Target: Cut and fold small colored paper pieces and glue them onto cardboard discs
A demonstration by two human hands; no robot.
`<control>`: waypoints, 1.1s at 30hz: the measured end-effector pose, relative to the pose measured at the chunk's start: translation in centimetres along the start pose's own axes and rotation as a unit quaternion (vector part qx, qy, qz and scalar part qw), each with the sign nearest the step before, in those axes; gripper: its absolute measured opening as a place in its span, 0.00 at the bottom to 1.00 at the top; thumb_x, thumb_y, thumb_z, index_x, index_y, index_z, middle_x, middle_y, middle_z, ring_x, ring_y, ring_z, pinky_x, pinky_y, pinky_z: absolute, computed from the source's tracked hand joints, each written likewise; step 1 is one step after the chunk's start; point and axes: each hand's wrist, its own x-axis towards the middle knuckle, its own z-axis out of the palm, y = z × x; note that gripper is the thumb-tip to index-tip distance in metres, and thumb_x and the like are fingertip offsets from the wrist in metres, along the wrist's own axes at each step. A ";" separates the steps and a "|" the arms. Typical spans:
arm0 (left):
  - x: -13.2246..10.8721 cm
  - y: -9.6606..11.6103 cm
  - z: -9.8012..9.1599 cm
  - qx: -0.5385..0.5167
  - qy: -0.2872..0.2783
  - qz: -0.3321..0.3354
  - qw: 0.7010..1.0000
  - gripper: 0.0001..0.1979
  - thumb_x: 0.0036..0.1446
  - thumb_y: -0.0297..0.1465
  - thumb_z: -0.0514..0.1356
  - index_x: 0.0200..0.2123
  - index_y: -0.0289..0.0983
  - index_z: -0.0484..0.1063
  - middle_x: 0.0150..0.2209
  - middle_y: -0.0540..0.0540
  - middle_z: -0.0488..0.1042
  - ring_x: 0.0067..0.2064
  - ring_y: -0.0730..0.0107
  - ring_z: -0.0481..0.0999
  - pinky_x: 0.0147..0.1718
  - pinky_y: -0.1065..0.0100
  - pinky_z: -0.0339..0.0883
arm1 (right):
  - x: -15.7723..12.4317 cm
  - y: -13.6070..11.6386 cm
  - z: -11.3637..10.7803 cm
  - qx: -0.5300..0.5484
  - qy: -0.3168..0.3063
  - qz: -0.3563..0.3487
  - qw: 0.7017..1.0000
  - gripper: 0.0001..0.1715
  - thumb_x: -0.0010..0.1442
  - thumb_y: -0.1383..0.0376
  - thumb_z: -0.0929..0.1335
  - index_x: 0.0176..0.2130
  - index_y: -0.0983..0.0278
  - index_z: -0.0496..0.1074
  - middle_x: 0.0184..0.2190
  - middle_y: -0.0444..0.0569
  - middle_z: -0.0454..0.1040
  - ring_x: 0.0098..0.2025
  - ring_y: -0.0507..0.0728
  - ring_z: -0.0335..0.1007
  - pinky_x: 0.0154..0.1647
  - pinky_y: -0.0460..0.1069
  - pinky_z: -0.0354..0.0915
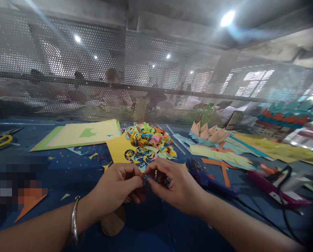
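Note:
My left hand [118,187] and my right hand [172,185] meet over the dark blue table [67,171], fingertips pinched together on a small dark piece [145,179] that I cannot make out. A silver bangle [74,220] sits on my left wrist. Just beyond the hands lies a heap of curled coloured paper scraps [149,140] on a cut yellow sheet [118,148]. A round tan object [113,222] shows under my left wrist.
Yellow and green paper sheets [80,134] lie at the back left, yellow-handled scissors [0,140] at the far left. A blue glue gun [211,182] and a pink tool [272,187] with black cables lie right. Paper crafts [207,133] and a perforated metal screen [156,80] stand behind.

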 end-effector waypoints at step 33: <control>0.2 -1.5 -0.2 0.090 -0.063 0.099 0.989 0.04 0.54 0.30 0.58 0.29 0.36 0.68 0.23 0.53 0.71 0.25 0.76 0.69 0.25 0.73 0.63 | 0.4 -0.1 -0.4 0.067 -0.023 0.032 0.997 0.04 0.54 0.71 0.64 0.28 0.64 0.67 0.21 0.39 0.62 0.22 0.47 0.55 0.22 0.44 0.56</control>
